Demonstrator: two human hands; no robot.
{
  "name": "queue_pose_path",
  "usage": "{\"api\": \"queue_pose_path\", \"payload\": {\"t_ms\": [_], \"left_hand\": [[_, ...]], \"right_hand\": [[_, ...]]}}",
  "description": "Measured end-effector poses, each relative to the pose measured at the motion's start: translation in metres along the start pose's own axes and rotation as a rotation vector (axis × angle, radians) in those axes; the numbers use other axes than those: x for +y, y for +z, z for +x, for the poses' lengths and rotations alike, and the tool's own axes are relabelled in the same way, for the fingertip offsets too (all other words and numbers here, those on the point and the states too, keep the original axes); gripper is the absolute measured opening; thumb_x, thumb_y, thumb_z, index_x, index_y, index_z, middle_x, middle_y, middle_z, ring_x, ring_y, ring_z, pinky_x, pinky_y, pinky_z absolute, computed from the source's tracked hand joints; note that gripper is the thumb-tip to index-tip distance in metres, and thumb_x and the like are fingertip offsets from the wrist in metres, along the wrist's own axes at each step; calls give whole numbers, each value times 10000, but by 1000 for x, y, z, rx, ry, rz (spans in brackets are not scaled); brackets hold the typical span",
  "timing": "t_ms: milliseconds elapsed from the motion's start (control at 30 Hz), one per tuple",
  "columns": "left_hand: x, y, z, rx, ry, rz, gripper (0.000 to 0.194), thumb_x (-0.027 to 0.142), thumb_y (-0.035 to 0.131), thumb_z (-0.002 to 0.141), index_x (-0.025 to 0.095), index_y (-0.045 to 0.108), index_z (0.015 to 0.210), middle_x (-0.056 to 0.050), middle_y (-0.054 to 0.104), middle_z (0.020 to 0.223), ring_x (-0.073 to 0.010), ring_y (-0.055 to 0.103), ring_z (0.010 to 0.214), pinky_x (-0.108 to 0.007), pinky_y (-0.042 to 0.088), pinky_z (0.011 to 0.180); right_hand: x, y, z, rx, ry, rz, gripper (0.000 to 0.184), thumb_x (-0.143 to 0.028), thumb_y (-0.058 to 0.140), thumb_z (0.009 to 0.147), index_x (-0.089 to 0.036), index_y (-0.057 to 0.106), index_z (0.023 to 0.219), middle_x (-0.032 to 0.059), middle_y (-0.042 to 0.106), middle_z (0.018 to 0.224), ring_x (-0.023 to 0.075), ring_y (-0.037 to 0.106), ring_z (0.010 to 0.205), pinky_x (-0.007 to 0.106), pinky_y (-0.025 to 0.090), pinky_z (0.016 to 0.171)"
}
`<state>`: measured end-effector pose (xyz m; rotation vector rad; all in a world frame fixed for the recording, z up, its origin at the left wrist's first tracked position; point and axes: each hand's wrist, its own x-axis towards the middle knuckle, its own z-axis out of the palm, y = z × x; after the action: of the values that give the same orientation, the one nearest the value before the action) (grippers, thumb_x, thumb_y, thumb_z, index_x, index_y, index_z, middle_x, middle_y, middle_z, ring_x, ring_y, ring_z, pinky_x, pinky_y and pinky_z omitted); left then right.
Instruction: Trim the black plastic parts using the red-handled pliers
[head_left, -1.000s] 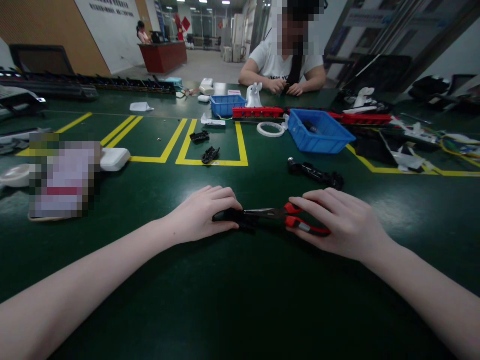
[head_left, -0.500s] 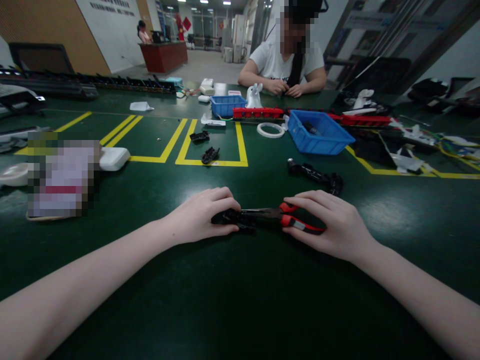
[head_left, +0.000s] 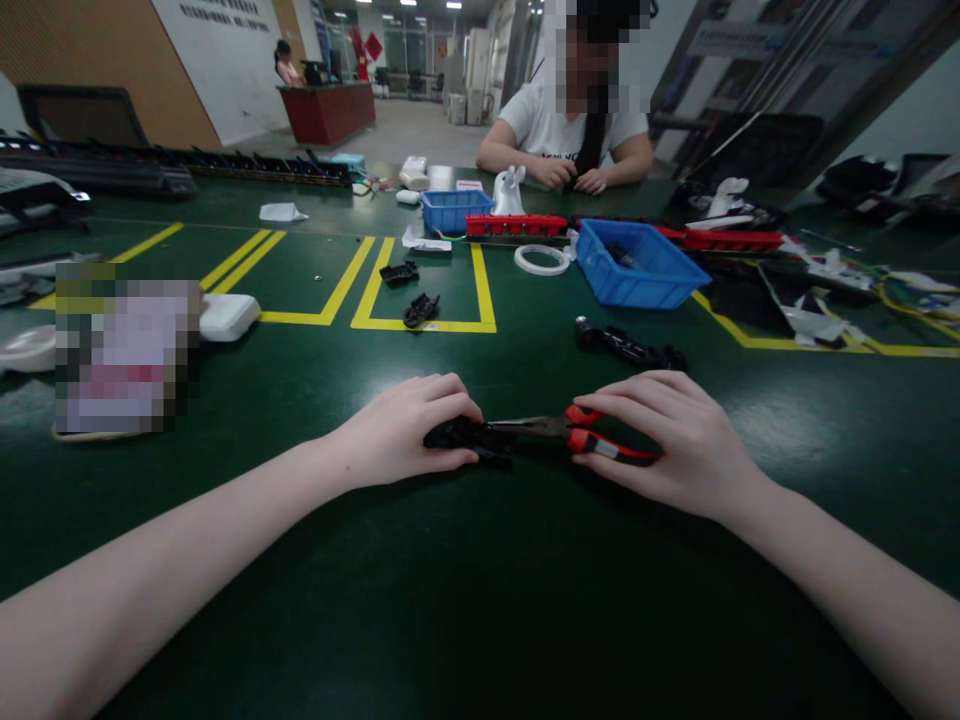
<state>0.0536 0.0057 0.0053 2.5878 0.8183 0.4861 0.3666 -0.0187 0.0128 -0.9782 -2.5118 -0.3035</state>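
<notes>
My left hand (head_left: 420, 425) pinches a small black plastic part (head_left: 457, 434) between thumb and fingers, low over the green table (head_left: 480, 600). In my right hand (head_left: 675, 435) are needle-nose pliers (head_left: 592, 432) with red and black handles, their jaws pointing left. The jaw tips reach the right end of the black part; whether they grip it I cannot tell. Just beyond my right hand lies a longer black jointed part (head_left: 630, 347). Two small black pieces, one farther back (head_left: 399, 273) and one nearer (head_left: 421, 310), lie inside a yellow-taped rectangle.
A blue bin (head_left: 637, 265) holding dark parts stands behind the long black part. Left of it lies a white tape ring (head_left: 541, 261). A phone (head_left: 127, 360) and a white case (head_left: 229, 316) are at the left. Across the table sits another person (head_left: 562, 135).
My right hand and the pliers have shifted slightly to the right. My left hand and the black part have stayed almost in place.
</notes>
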Motion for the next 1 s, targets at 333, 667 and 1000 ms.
{"api": "queue_pose_path", "payload": {"t_ms": [333,667,1000], "left_hand": [[-2,1,-2,3,24,33,334,261,634,892,218,549,1212,-44,592,1122,-203,582,988,-348,495,813],[-3,2,-1,8,44,54,328,253,610,902,214,544,1221,-58,582,1127,-207,584,979,-355,502,817],[-6,3,-2,-1,73,92,333,282,597,917,229,533,1239,-62,583,1114,-212,584,962,-348,493,798]], "right_hand": [[-3,3,0,22,8,-10,379,-388,690,812,-222,624,1146,70,714,1006,251,660,927,494,411,966],[-6,5,1,33,13,-48,379,-386,703,799,-223,620,1132,71,720,1014,293,624,1070,535,368,1034],[-3,7,0,57,-20,-60,406,-388,712,780,-236,623,1146,84,716,1046,297,640,1037,553,380,1026]]}}
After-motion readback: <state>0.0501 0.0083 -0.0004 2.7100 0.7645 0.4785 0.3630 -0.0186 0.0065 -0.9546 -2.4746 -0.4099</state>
